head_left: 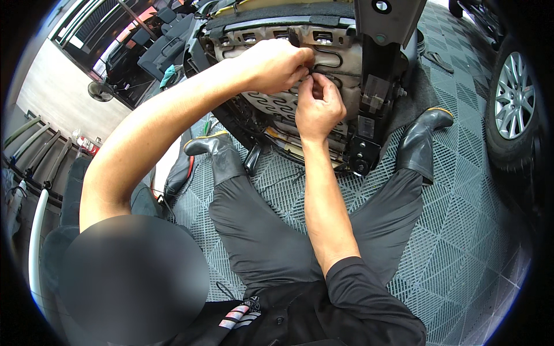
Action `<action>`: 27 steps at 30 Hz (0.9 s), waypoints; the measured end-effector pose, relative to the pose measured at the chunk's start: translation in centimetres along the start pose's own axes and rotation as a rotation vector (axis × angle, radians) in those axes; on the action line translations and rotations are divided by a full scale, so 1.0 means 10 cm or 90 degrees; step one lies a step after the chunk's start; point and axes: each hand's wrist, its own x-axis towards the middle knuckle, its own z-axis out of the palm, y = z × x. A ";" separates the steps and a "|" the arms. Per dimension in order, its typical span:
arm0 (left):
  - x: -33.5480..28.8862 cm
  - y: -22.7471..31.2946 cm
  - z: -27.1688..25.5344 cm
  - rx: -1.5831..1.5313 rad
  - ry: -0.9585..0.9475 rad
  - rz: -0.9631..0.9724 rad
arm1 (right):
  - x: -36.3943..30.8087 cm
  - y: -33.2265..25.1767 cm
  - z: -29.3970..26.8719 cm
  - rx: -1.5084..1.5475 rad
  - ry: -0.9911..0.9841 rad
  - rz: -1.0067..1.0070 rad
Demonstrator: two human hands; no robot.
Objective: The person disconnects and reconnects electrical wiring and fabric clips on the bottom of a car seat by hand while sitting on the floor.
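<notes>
Left arm (124,141) bent, left hand (278,68) curled, right forearm (326,196) extended, right hand (321,111) pinching, hands close together

The seat padding (350,64) is greyish beige, the latticed floor (447,230) grey.

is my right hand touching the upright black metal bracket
Apart: the head view shows pale padding in the gap between the right hand and the upright black metal bracket.

A pale wall (49,86) stands beyond grey grated flooring (441,242).
</notes>
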 end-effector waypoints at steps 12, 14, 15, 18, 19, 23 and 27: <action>-0.24 0.02 0.47 -0.065 0.362 0.012 | -0.12 -0.11 -0.13 0.194 -0.078 0.249; -0.24 0.03 0.49 -0.045 0.388 0.011 | -0.10 -0.10 -0.15 0.235 -0.075 0.278; -0.23 0.03 0.52 -0.039 0.410 0.021 | -0.10 -0.12 -0.16 0.225 -0.078 0.269; -0.25 0.03 0.64 -0.050 0.480 0.049 | -0.11 -0.13 -0.25 0.147 -0.114 0.198; -0.28 0.01 0.68 -0.086 0.489 0.058 | -0.10 -0.18 -0.28 0.112 -0.118 0.118; -0.37 -0.02 0.73 -0.137 0.489 0.071 | 0.05 -0.31 -0.35 0.013 -0.181 -0.128; -0.27 0.04 0.67 -0.033 0.509 0.014 | 0.18 -0.29 -0.35 0.005 -0.203 -0.075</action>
